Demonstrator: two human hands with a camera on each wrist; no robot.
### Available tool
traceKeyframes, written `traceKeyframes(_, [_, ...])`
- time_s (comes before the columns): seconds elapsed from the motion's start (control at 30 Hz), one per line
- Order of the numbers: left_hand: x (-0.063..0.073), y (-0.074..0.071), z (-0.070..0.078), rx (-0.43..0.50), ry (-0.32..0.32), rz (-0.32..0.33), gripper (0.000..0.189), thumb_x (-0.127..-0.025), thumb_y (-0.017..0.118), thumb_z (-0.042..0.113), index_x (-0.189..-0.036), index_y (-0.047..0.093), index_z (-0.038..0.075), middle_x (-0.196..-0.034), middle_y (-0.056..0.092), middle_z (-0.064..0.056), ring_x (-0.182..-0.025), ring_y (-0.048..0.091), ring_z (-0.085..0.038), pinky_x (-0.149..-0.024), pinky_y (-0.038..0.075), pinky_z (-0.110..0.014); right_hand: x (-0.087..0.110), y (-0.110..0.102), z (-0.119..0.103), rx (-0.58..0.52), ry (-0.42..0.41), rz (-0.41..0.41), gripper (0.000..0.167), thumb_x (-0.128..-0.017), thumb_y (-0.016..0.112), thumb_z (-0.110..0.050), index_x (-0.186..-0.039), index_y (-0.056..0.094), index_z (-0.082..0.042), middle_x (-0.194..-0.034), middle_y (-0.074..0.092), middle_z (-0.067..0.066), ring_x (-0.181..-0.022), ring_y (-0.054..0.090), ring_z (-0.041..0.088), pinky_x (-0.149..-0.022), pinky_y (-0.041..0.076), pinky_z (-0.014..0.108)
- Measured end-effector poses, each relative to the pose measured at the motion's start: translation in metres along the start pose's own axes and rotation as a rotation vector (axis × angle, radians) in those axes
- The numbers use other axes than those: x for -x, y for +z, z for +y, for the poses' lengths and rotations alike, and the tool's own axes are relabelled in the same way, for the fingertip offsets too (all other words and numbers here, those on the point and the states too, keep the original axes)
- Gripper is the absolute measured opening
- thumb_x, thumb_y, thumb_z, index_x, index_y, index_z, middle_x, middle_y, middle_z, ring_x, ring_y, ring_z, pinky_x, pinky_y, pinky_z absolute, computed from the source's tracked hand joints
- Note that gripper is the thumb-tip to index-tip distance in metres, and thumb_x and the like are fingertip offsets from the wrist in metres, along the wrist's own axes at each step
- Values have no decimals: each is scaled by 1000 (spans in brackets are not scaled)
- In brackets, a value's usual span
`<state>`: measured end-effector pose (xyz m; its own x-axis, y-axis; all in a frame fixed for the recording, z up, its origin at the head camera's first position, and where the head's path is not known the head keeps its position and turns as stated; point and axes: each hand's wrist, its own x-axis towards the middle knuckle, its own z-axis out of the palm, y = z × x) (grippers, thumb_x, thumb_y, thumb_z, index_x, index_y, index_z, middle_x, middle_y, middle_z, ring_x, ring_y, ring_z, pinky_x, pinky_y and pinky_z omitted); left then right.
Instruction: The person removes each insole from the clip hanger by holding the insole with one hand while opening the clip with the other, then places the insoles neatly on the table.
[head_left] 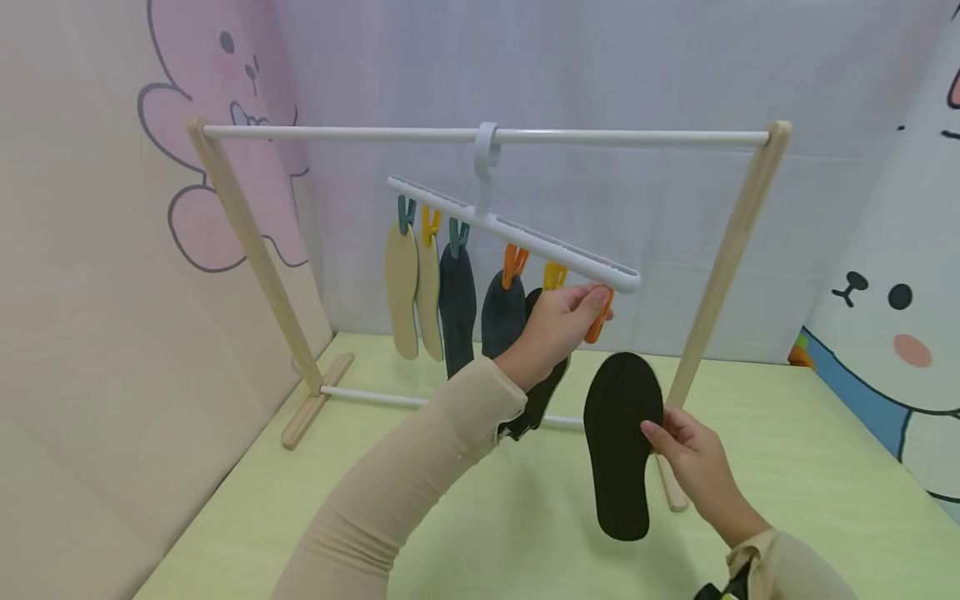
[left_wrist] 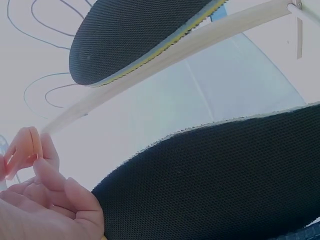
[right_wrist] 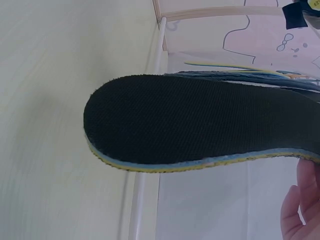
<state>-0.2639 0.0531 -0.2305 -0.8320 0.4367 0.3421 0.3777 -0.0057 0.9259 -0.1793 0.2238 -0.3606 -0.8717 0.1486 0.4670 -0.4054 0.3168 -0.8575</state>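
Observation:
My left hand (head_left: 552, 332) pinches an orange clothespin (head_left: 598, 318) at the right end of a white hanger (head_left: 551, 244). Lower right, my right hand (head_left: 693, 465) grips a black insole (head_left: 621, 446) by its side edge. This insole hangs upright below the clothespin, apart from it; the right wrist view shows its blue and yellow layered rim. Just behind my left wrist, another black insole (head_left: 553, 392) hangs from a yellow clothespin (head_left: 555, 275), partly hidden by the hand and sleeve. Beside it a dark grey insole (head_left: 501, 312) hangs from an orange clothespin (head_left: 514, 262).
The hanger hooks over the white bar (head_left: 337, 133) of a rack with wooden legs (head_left: 720, 275), tilted down rightward in the head view. Two beige insoles (head_left: 401, 292) and a dark one (head_left: 457, 304) hang at its left. The rack stands on a pale green table (head_left: 247, 533).

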Motion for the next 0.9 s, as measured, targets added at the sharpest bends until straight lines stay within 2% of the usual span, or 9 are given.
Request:
traceKeyframes(0.13, [-1, 0, 1, -9, 3, -15, 31, -101, 49, 18, -104, 66, -8, -85, 63, -12, -69, 48, -10, -63, 38, -21, 0, -2, -1, 37, 5, -9, 8, -91, 55, 10, -96, 58, 15, -77, 65, -15, -69, 60, 0, -63, 49, 16])
traceKeyframes(0.23, [-1, -2, 1, -13, 6, -37, 31, -102, 48, 18, -102, 65, -8, -75, 57, -5, -62, 43, -11, -61, 36, -21, 0, -5, -4, 80, 23, -2, 6, -92, 56, 8, -94, 59, 12, -75, 63, -16, -69, 59, 0, -63, 48, 16])
traceKeyframes(0.37, [-3, -4, 2, -13, 21, -53, 30, -102, 48, 16, -98, 64, -9, -64, 48, -2, -56, 37, -12, -59, 33, -21, -2, -8, -6, 113, 45, -6, 7, -93, 56, 5, -94, 59, 11, -74, 62, -14, -69, 58, 1, -63, 47, 17])
traceKeyframes(0.5, [-4, -4, 2, -15, 23, -45, 30, -102, 48, 16, -99, 64, -9, -66, 50, -2, -57, 38, -12, -60, 34, -21, -4, -10, -7, 147, 89, -45, 10, -93, 57, 4, -96, 59, 13, -73, 62, -13, -68, 57, 2, -62, 48, 19])
traceKeyframes(0.73, [-3, -4, 0, -26, -11, -34, 30, -102, 49, 19, -103, 65, -7, -76, 56, -7, -59, 41, -12, -60, 34, -21, -3, -17, -5, 251, 183, -120, 15, -92, 61, -1, -100, 63, 11, -72, 63, -10, -66, 57, 3, -62, 49, 24])
traceKeyframes(0.9, [-3, -5, -4, -36, -19, -23, 30, -101, 50, 19, -106, 66, -5, -79, 59, -5, -63, 43, -11, -61, 35, -20, -4, -20, -3, 245, 246, -146, 18, -92, 61, -2, -103, 61, 13, -72, 62, -8, -66, 55, 5, -62, 48, 24])
